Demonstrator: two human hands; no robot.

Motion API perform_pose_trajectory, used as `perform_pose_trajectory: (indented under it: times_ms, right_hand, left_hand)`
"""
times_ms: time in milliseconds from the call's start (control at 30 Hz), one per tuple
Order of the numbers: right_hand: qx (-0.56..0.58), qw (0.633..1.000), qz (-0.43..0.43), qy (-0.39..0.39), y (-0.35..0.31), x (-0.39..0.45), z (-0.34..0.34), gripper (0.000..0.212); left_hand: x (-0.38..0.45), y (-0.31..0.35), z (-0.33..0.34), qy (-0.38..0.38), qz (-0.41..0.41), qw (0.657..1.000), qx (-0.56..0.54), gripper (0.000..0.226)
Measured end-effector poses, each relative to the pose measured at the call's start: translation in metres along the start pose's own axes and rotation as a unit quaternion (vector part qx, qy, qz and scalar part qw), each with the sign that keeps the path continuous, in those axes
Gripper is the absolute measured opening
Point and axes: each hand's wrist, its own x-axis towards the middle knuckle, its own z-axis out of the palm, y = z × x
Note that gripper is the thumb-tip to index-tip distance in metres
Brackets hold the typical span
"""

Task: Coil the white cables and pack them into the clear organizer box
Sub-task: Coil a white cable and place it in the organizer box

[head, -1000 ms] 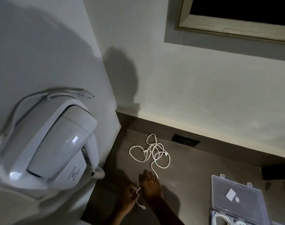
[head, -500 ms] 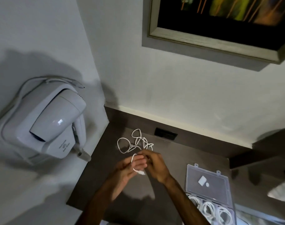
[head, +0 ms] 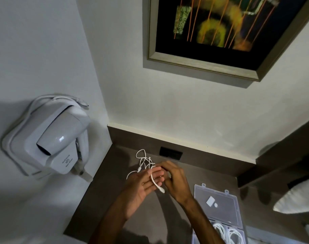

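A tangled white cable (head: 142,160) lies on the brown desk (head: 104,194), its loops just beyond my fingers. My left hand (head: 141,186) is held palm up with one end of the cable draped across its fingers, the plug hanging near the palm. My right hand (head: 174,180) pinches the same cable beside the left fingertips. The clear organizer box (head: 218,205) stands open at the lower right, its lid raised, with coiled white cables (head: 227,234) in its compartments.
A white wall-mounted hair dryer (head: 51,138) juts out at the left. A black wall socket (head: 171,153) sits behind the cable. A framed picture (head: 220,32) hangs above. Something white (head: 296,199) lies at the right edge.
Both hands lifted from the desk with the cable end and came together above it. The view tilted up, so more of the picture shows.
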Motion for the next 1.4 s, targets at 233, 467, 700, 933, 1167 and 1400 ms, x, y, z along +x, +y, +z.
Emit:
perform_pose_trajectory:
  times_ms: [233, 467, 700, 933, 1167, 1400]
  right_hand:
    - [0.021, 0.999, 0.030, -0.016, 0.003, 0.003, -0.005, 0.016]
    - [0.044, 0.994, 0.064, -0.083, -0.029, -0.038, 0.010, 0.013]
    - [-0.012, 1.000, 0.019, -0.014, -0.072, -0.049, -0.032, 0.007]
    - [-0.095, 0.994, -0.051, -0.012, -0.087, 0.010, -0.102, 0.010]
    - [0.032, 0.999, 0.003, 0.038, -0.050, 0.040, -0.100, 0.012]
    - [0.140, 0.979, 0.144, -0.028, -0.053, -0.016, -0.017, 0.029]
  left_hand:
    - [-0.004, -0.003, 0.000, -0.031, 0.046, 0.998, 0.020, 0.031]
    - [0.007, 0.018, 0.003, -0.034, 0.207, 0.978, 0.001, 0.044]
    - [0.008, 0.028, 0.004, 0.011, 0.283, 0.943, 0.174, 0.038]
    - [-0.007, 0.022, 0.024, -0.045, 0.334, 0.818, 0.466, 0.034]
    - [-0.016, 0.041, 0.032, -0.207, 0.172, 0.923, 0.276, 0.035]
    - [-0.016, 0.054, 0.028, -0.194, 0.143, 0.966, 0.094, 0.070]
